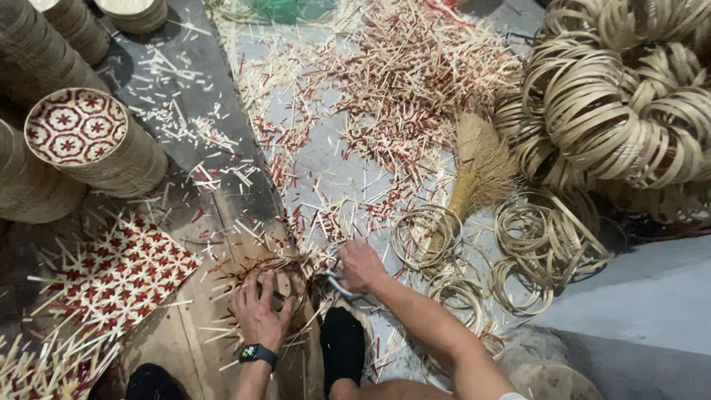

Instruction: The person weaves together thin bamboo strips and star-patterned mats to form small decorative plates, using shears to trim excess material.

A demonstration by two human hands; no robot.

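1. Bamboo rings (615, 111) lie heaped at upper right, with smaller loose coils (544, 248) below them and a broom (481, 167) beside.
2. Red-and-pale offcuts (400, 81) litter the floor ahead.
3. Stacked baskets (89, 144) stand left; a flat woven sheet (118, 274) lies below them.
4. A round woven mat (285, 278), red and pale with stray strip ends sticking out all round, lies flat on the floor between the hands; no long axis shows.
5. The left hand (259, 311) presses flat on the mat, fingers spread.
6. The right hand (361, 265) is closed on scissors (339, 285) at the mat's right edge, blades pointing left.
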